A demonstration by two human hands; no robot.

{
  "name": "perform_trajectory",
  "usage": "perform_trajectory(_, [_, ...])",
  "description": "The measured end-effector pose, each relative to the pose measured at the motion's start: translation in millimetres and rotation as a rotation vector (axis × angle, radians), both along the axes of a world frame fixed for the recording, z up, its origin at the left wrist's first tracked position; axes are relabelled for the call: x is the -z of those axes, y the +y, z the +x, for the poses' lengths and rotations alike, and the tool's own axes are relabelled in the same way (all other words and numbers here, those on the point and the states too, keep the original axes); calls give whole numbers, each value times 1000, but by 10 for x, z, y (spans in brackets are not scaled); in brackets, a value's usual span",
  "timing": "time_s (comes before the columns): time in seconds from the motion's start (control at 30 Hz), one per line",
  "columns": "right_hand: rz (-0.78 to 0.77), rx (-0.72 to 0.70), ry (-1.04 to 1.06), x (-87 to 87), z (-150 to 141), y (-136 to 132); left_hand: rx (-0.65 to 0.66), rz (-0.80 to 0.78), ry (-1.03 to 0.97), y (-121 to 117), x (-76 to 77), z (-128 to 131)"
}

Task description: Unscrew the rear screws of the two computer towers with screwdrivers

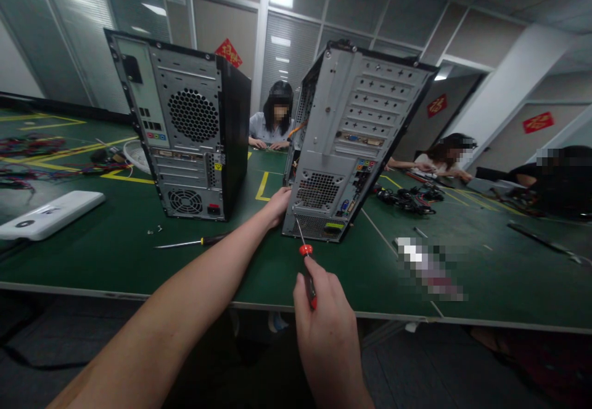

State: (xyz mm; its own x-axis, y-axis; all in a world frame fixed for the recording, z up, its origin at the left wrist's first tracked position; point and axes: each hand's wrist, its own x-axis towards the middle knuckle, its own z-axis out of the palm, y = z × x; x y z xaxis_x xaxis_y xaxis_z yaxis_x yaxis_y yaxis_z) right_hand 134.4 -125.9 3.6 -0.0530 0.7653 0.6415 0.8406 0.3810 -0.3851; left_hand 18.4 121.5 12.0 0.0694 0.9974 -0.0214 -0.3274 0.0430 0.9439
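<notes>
A red and black screwdriver [308, 279] is gripped in my right hand [327, 316]. Its tip meets the lower left of the rear panel of a grey computer case [319, 156], which leans to the right in the view. My left hand [280, 205] is at that case's left side, low down, with its fingers hidden behind the edge. To the left, a second computer case [185, 162] stands with its rear towards me. A second screwdriver [185, 244], yellow and black, lies in front of it, partly behind my left forearm.
Small metal bits [155, 230] lie on the green table [259, 282]. A white power bank-like device [55, 211] and tangled wires [28, 150] are at left. Black cables [409, 196] lie at right. A person [275, 116] sits opposite, others at far right.
</notes>
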Motion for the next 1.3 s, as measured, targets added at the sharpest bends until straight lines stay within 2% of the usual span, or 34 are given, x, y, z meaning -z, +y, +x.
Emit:
perform_trajectory(0.37, [-129,11,155,-72,-4,-1,-2,9,-18,15,19,27])
perform_trajectory(0.63, [-19,44,163,-93,-40,-27,20,-27,-29,-55,-51,2])
perform_trajectory(1.0, [-31,53,28,-24,13,-10,1,-13,-42,7,6,20])
perform_trajectory(1.3, [9,23,69,-12,-7,-4,-14,-18,-21,0,-7,27])
